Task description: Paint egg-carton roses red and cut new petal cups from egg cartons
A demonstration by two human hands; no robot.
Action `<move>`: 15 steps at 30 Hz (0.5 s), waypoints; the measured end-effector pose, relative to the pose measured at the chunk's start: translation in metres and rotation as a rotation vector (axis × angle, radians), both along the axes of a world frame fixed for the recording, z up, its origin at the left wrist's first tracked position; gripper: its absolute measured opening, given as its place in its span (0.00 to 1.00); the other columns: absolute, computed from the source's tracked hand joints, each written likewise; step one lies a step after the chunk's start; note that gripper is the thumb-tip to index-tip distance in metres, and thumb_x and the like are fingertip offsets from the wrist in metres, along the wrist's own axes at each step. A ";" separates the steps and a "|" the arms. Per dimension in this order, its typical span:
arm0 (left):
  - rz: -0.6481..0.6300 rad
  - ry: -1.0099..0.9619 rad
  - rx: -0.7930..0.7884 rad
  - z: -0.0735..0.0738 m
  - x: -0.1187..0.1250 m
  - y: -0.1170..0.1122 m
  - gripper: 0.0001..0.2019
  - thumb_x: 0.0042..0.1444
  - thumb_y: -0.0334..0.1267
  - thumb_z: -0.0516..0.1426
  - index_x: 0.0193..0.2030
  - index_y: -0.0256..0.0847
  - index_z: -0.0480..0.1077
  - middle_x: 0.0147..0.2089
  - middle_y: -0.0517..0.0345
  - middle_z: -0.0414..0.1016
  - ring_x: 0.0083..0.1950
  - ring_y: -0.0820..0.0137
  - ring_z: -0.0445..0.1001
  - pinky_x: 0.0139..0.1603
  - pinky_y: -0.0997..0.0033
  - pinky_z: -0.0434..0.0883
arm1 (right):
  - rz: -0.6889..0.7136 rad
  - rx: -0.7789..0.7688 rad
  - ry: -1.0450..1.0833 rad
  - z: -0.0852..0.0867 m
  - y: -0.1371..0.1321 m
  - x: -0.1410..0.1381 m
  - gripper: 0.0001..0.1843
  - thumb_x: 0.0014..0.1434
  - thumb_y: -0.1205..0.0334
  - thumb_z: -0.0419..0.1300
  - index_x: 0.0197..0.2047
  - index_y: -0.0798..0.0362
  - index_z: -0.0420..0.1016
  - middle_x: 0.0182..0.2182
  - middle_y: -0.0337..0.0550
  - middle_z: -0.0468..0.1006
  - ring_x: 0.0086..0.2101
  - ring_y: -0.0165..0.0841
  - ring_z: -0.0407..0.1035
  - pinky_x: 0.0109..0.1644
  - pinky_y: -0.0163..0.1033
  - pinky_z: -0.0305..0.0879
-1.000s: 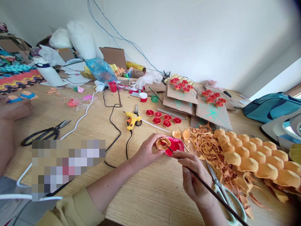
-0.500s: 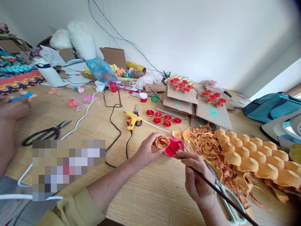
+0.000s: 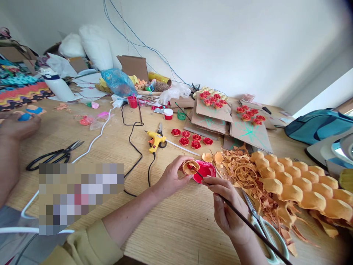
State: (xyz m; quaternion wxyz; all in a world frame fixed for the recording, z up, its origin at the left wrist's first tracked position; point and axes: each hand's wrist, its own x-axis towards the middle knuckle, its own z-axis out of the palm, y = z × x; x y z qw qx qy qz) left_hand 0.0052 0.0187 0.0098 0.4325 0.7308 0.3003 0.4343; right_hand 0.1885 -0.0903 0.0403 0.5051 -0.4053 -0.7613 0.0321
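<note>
My left hand (image 3: 176, 175) pinches an orange egg-carton flower (image 3: 189, 168) by its edge, its centre partly painted red. In my right hand (image 3: 230, 211) is a long dark paintbrush (image 3: 245, 221), its tip inside the flower. Just behind the flower sits a dish of red paint (image 3: 205, 173), partly hidden by the flower and the brush. Two unpainted orange flower pieces (image 3: 207, 157) lie past the dish. Farther back, several red painted flowers (image 3: 196, 138) stand on the wooden table (image 3: 165, 228).
Orange scraps (image 3: 242, 167), pale green scissors (image 3: 261, 224) and an egg carton (image 3: 298, 180) are on the right. A yellow glue gun (image 3: 156, 141) and black scissors (image 3: 59, 156) lie leftward. Cardboard sheets (image 3: 211, 121) hold more red flowers. Another person's hand (image 3: 20, 125) holds a blue-and-orange piece.
My right hand has shifted slightly left with the paintbrush, whose tip stays in the flower. My left hand is nearly still. The other person's hand has moved a little right.
</note>
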 end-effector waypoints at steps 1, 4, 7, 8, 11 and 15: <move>0.007 -0.003 -0.009 0.000 0.000 0.000 0.20 0.57 0.32 0.64 0.56 0.43 0.69 0.53 0.50 0.78 0.53 0.64 0.78 0.53 0.65 0.76 | 0.001 -0.003 -0.001 0.000 0.000 0.000 0.15 0.68 0.74 0.52 0.53 0.51 0.70 0.48 0.52 0.81 0.46 0.36 0.79 0.46 0.42 0.78; 0.042 -0.002 -0.044 0.000 0.001 0.000 0.19 0.56 0.34 0.65 0.53 0.42 0.69 0.51 0.51 0.79 0.49 0.65 0.79 0.48 0.68 0.76 | -0.037 0.015 0.040 -0.003 0.000 0.003 0.13 0.69 0.73 0.52 0.52 0.50 0.70 0.46 0.51 0.81 0.44 0.36 0.80 0.43 0.42 0.79; 0.062 -0.019 -0.098 -0.001 0.001 0.001 0.20 0.55 0.36 0.66 0.54 0.41 0.69 0.51 0.51 0.79 0.47 0.66 0.79 0.46 0.68 0.77 | -0.092 0.006 0.064 -0.006 0.002 0.007 0.12 0.70 0.72 0.52 0.51 0.50 0.70 0.46 0.50 0.82 0.44 0.37 0.80 0.45 0.44 0.79; 0.063 -0.036 -0.111 -0.001 0.001 0.001 0.21 0.56 0.35 0.66 0.56 0.41 0.69 0.52 0.50 0.78 0.48 0.65 0.79 0.47 0.68 0.77 | -0.112 -0.004 0.062 -0.006 0.003 0.008 0.11 0.70 0.72 0.53 0.50 0.50 0.71 0.45 0.50 0.82 0.44 0.38 0.80 0.46 0.44 0.79; 0.062 -0.095 -0.118 -0.005 0.001 0.004 0.24 0.56 0.34 0.65 0.59 0.42 0.68 0.59 0.47 0.75 0.56 0.62 0.78 0.55 0.64 0.77 | -0.177 -0.033 0.021 -0.007 0.007 0.012 0.09 0.71 0.69 0.53 0.49 0.49 0.72 0.41 0.47 0.83 0.43 0.38 0.80 0.46 0.44 0.78; 0.041 -0.150 -0.137 -0.013 0.003 0.008 0.25 0.56 0.33 0.66 0.60 0.41 0.68 0.60 0.46 0.75 0.57 0.63 0.78 0.59 0.62 0.76 | -0.234 -0.078 -0.074 -0.008 0.012 0.016 0.08 0.72 0.67 0.53 0.48 0.48 0.72 0.38 0.45 0.82 0.40 0.37 0.79 0.43 0.41 0.76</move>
